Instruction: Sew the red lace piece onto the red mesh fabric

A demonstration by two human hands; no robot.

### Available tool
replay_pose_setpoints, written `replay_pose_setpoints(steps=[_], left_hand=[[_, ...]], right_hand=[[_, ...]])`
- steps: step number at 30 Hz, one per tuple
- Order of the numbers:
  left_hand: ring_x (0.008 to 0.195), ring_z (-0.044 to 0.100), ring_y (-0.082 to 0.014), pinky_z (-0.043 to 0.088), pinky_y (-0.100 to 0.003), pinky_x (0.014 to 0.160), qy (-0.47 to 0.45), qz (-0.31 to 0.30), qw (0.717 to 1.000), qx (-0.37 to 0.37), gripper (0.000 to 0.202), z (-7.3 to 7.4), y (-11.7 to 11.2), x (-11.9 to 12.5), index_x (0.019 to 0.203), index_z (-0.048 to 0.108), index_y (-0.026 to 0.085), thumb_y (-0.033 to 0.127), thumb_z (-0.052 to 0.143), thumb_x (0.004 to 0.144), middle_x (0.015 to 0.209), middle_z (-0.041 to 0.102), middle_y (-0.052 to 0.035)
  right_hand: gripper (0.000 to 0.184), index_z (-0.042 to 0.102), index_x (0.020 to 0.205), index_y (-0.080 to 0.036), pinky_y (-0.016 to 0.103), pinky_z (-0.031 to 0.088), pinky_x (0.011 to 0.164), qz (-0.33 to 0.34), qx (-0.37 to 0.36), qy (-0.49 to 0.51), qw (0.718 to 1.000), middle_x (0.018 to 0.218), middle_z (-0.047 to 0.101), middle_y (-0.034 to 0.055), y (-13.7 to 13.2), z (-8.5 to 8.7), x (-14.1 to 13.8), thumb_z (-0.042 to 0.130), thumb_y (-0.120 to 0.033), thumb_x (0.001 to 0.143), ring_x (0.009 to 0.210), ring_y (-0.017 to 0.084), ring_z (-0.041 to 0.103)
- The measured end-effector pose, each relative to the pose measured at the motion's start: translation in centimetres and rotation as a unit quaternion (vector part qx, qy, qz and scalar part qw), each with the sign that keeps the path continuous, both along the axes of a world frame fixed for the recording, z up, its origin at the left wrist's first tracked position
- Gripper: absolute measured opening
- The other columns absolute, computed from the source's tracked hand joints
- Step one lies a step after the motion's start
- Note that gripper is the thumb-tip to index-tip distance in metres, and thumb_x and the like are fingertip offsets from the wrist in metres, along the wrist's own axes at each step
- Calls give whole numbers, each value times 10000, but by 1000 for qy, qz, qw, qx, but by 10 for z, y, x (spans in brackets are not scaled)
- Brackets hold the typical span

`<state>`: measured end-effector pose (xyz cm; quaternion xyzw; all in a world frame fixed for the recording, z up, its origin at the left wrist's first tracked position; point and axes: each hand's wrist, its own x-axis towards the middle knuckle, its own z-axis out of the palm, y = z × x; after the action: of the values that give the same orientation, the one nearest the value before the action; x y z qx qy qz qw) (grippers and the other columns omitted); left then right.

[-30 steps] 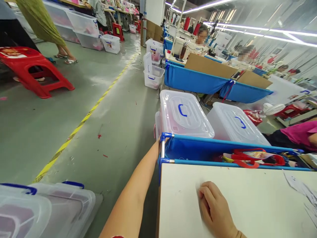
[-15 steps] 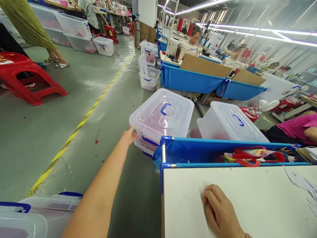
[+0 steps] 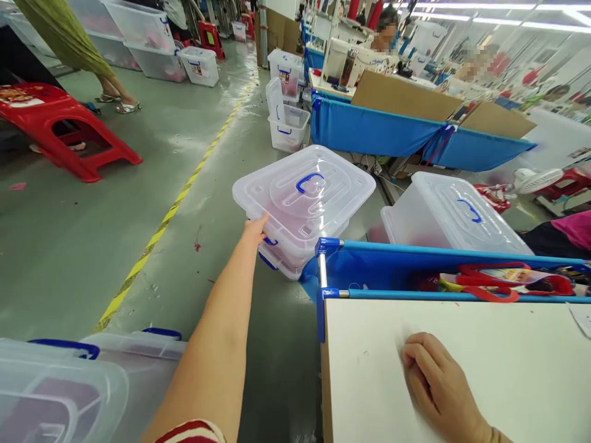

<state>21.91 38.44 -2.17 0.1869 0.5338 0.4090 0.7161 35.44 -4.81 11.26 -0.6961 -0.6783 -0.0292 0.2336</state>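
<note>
We have our left hand (image 3: 255, 231) stretched out low over the green floor (image 3: 212, 184), at the near left corner of a translucent lidded box (image 3: 295, 203). The hand touches the box just under the rim of its lid; part of the fingers is hidden there, so we cannot tell whether that grip is clamped on the plastic. The box sits at an angle beyond the near left end of our surface (image 3: 364, 381), with a blue handle (image 3: 309, 181) on top and a second translucent rim showing just below it. Our right hand (image 3: 438, 378) rests on the white surface, its grip drawn together, the fingers curled in toward the palm. Along the far edge of the surface runs a blue cloth trough (image 3: 369, 266), which holds a bag with red straps (image 3: 508, 280) toward its right. Behind the trough, to the right of our box and apart from it, stands another lidded box (image 3: 455, 212). More translucent bins (image 3: 46, 363) are near us at the lower left, beside our forearm. Across the floor a yellow tape line (image 3: 168, 215) slants away, and a red stool (image 3: 42, 128) stands well to its left.
</note>
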Motion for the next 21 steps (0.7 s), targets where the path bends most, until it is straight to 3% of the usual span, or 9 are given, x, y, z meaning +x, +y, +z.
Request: replay_pose_setpoints(steps=[4,8,15,21], left_hand=[[913,679,-174,611,-344,792,55,-9,998,-23,243,-2,-10,-42,1164,646,129,302,669,996,1098,674,-69],[865,678,-156,610,-318,760,94,-17,995,-27,203,-1,-50,-87,1136,650,124,272,665,997,1052,680,-56],[781,697,-159,626,-349,752,96,-26,994,-39,246,2,-161,-153,1086,637,130,341,702,976,948,705,-49],[885,717,-165,628,-413,888,83,8,995,-57,347,2,-270,-179,1125,535,199,369,762,923,1085,707,-69]], right_hand=[[194,467,863,-247,267,473,553,2,-3,-12,1000,778,540,20,-2,1,2,427,-59,892,660,167,536],[158,481,877,-242,269,478,580,4,-4,-39,999,812,553,26,-7,-3,9,436,-95,911,697,170,562],[129,484,839,-244,312,463,574,-1,-3,-76,997,786,588,46,-8,-12,20,441,-127,872,696,203,579],[96,499,776,-240,317,397,515,-45,-14,-81,996,778,605,77,-3,-17,26,461,-176,835,705,224,581]])
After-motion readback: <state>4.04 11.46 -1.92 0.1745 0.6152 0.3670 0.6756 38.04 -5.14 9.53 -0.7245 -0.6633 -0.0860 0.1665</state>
